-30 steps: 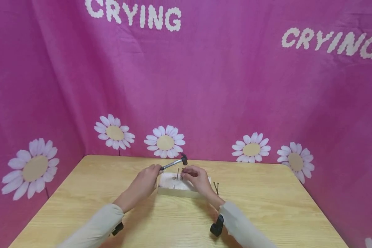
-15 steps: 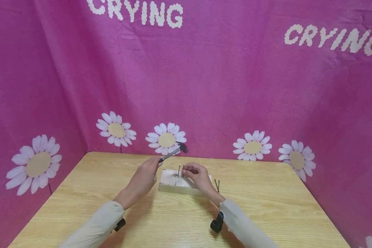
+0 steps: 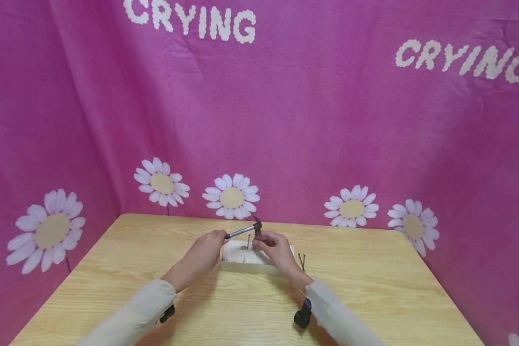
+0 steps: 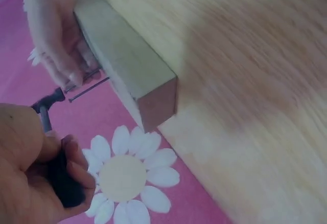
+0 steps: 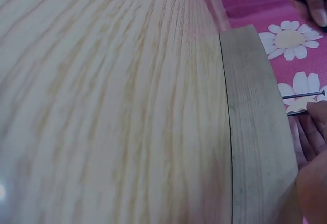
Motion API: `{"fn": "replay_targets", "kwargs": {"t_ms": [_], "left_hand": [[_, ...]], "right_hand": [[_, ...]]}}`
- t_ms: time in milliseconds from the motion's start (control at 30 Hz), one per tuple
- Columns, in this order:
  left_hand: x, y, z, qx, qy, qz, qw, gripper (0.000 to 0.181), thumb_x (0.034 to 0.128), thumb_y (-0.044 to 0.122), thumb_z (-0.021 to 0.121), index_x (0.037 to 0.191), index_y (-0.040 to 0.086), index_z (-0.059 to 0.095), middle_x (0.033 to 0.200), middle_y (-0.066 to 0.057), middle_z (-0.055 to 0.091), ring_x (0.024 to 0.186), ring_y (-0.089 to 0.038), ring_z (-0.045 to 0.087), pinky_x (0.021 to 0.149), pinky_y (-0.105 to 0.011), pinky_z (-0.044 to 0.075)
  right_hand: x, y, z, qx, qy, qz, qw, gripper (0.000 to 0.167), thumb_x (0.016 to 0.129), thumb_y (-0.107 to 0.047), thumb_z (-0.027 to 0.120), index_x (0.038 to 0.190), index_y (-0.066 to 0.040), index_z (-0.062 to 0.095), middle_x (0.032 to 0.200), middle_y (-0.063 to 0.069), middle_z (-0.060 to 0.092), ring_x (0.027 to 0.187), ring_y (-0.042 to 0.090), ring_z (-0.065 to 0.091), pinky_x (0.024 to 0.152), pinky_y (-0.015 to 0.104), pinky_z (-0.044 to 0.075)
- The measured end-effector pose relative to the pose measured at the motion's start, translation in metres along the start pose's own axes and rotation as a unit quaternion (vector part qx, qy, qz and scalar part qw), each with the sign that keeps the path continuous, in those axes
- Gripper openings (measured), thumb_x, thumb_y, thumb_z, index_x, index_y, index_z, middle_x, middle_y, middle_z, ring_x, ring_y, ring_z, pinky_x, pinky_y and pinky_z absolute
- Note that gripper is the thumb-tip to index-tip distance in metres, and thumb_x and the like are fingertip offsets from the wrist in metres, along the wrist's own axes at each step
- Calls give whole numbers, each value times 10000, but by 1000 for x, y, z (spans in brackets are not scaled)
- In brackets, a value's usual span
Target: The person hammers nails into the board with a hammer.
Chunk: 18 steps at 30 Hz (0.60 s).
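- Left hand (image 3: 204,252) here, fingers wrapped round the hammer (image 3: 241,232), its head right by the nail's (image 5: 296,113) top!
- Right hand (image 3: 278,251) pinches that nail upright at the block (image 3: 252,267).
- Second nail (image 3: 248,242) stands just beside it.

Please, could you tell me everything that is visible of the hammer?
The hammer has a dark, metal-looking head with a curved claw, a silvery shaft and a black handle. The person's left grip holds the handle. It is above the wooden block, claw up, face close to a nail; whether they touch is unclear.
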<state>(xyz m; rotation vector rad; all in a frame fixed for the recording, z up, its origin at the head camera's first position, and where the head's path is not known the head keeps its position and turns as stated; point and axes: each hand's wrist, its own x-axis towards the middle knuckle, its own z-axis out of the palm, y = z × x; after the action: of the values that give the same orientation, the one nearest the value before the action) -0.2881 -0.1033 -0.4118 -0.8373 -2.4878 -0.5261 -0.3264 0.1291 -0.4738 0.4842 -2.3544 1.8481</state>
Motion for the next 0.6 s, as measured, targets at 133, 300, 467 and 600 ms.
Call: {"fn": "replay_targets", "kwargs": {"t_ms": [133, 300, 467, 600], "left_hand": [[1, -2, 0, -92, 602, 170, 9980, 41, 996, -64, 623, 991, -57, 583, 831, -134, 624, 766, -293, 666, 695, -447, 609], [-3, -4, -2, 92, 196, 46, 9998, 39, 982, -69, 636, 972, -50, 604, 834, -148, 655, 772, -315, 691, 701, -457, 608], [-8, -6, 0, -52, 465, 50, 9989, 43, 986, -75, 629, 1003, -45, 604, 848, -136, 646, 784, -299, 681, 713, -453, 608], [-9, -6, -1, 25, 303, 195, 9993, 24, 991, -61, 624, 977, -41, 622, 834, -145, 658, 765, -309, 691, 700, -458, 605]], "right_hand": [[0, 1, -1, 64, -44, 46, 10000, 174, 994, -77, 712, 1122, 37, 737, 1068, 213, 758, 907, 109, 706, 836, 188, 547], [2, 4, 0, 118, -31, 38, 9999, 165, 989, -97, 725, 1098, 25, 745, 1056, 208, 761, 875, 64, 690, 820, 187, 545], [0, 5, 1, 145, -52, 70, 9999, 170, 993, -85, 716, 1110, 37, 733, 1053, 209, 758, 877, 74, 693, 805, 187, 547], [1, 5, 2, 102, 5, 48, 9999, 188, 979, -10, 704, 1151, 62, 727, 1053, 217, 762, 902, 95, 714, 825, 181, 556]]}}
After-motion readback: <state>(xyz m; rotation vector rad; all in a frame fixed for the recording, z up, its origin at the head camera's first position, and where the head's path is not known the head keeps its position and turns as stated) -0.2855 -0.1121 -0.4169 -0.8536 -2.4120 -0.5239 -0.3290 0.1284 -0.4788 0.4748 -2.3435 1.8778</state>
